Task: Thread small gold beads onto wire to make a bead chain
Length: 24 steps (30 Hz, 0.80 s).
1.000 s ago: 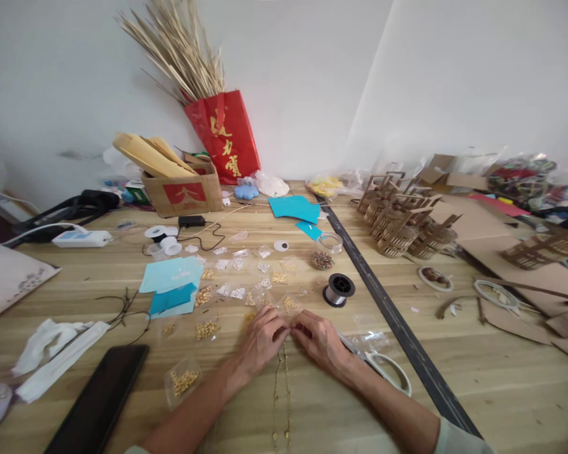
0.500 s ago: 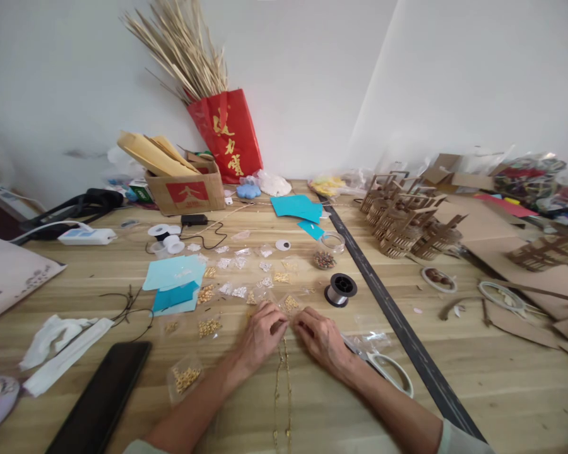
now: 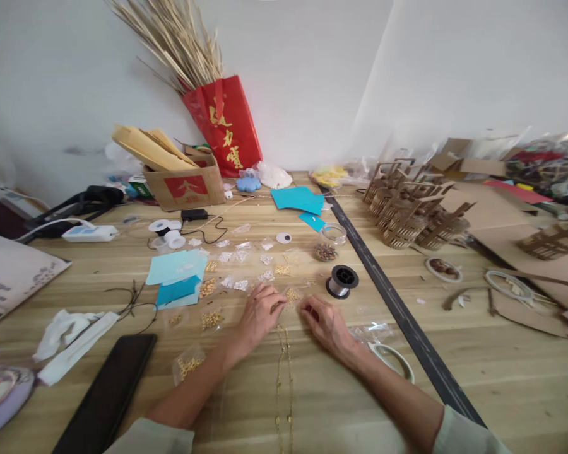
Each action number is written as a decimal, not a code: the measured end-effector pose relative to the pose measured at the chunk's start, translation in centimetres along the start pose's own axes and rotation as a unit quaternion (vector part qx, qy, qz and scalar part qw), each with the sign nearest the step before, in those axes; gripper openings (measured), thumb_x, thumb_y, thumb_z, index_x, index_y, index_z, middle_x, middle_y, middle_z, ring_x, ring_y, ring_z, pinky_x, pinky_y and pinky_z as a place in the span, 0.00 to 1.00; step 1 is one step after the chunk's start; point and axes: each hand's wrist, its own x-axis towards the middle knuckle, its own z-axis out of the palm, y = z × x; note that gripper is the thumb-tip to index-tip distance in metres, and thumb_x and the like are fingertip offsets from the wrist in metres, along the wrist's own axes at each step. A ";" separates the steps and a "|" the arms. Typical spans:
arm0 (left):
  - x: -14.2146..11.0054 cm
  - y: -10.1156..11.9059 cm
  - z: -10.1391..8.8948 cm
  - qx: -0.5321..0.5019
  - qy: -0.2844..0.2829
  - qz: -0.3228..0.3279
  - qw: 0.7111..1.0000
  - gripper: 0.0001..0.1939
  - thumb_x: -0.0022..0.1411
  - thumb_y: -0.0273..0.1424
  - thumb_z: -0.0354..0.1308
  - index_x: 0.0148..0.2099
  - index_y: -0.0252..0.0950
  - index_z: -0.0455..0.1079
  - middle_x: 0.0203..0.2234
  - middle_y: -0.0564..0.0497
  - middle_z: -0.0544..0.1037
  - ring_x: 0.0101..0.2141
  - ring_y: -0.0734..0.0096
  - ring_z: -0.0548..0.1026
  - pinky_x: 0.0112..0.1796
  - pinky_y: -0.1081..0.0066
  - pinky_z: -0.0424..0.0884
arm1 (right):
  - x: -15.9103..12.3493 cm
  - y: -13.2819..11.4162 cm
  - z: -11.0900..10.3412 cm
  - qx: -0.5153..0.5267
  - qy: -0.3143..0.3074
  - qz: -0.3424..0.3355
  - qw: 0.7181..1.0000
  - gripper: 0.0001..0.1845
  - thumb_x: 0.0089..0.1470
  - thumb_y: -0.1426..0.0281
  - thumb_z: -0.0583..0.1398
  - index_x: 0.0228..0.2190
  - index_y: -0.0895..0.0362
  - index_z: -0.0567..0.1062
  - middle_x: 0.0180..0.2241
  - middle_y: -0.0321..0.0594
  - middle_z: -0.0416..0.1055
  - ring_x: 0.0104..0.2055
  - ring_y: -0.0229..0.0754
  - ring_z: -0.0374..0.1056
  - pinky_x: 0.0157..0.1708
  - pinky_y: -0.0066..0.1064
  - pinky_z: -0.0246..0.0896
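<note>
My left hand (image 3: 261, 315) rests over the wooden table with thumb and fingers pinched together. Whatever sits in that pinch is too small to make out. Across a narrow gap, my right hand (image 3: 326, 321) is curled with its fingertips pressed together, and their contents are hidden as well. Just beyond the fingertips lies a small clear bag of gold beads (image 3: 292, 294). A thin gold chain (image 3: 290, 383) with small beads runs toward me in two strands, its far end just below my left fingertips. White-handled scissors (image 3: 397, 358) lie partly under my right forearm.
Right of my hands stands a spool of clear line (image 3: 341, 282). Several small bags of findings (image 3: 211, 320) are spread to the left, near blue paper sheets (image 3: 177, 291) and a black phone (image 3: 106, 394). Small woven baskets (image 3: 402, 221) crowd the back right.
My hands have drawn slightly farther apart and moved a little away from the chain's far end. The whole view has shifted slightly.
</note>
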 end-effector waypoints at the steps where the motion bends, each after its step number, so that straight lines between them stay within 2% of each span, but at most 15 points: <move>1: 0.1 0.1 0.0 0.007 -0.009 0.005 1.000 0.05 0.59 0.24 0.58 0.33 0.36 0.75 0.29 0.49 0.75 0.36 0.64 0.70 0.39 0.63 0.67 | 0.0 0.0 0.0 -0.001 -0.002 0.001 1.000 0.07 0.57 0.75 0.53 0.30 0.56 0.70 0.29 0.38 0.70 0.30 0.38 0.65 0.31 0.26 0.55; 10: 0.9 0.3 0.7 0.052 -0.056 0.032 0.997 0.10 0.63 0.27 0.54 0.31 0.37 0.74 0.28 0.50 0.72 0.36 0.64 0.67 0.38 0.65 0.66 | 0.0 -0.3 0.0 -0.014 0.004 0.013 1.000 0.06 0.58 0.74 0.52 0.31 0.56 0.68 0.30 0.39 0.70 0.31 0.39 0.65 0.31 0.27 0.55; 24: 0.6 0.0 1.3 0.026 -0.052 0.061 0.996 0.11 0.65 0.27 0.51 0.31 0.35 0.72 0.28 0.49 0.71 0.36 0.64 0.66 0.38 0.66 0.65 | 0.2 -0.7 -0.1 -0.039 -0.005 0.014 0.999 0.07 0.58 0.75 0.52 0.30 0.56 0.68 0.28 0.37 0.68 0.28 0.38 0.63 0.28 0.27 0.50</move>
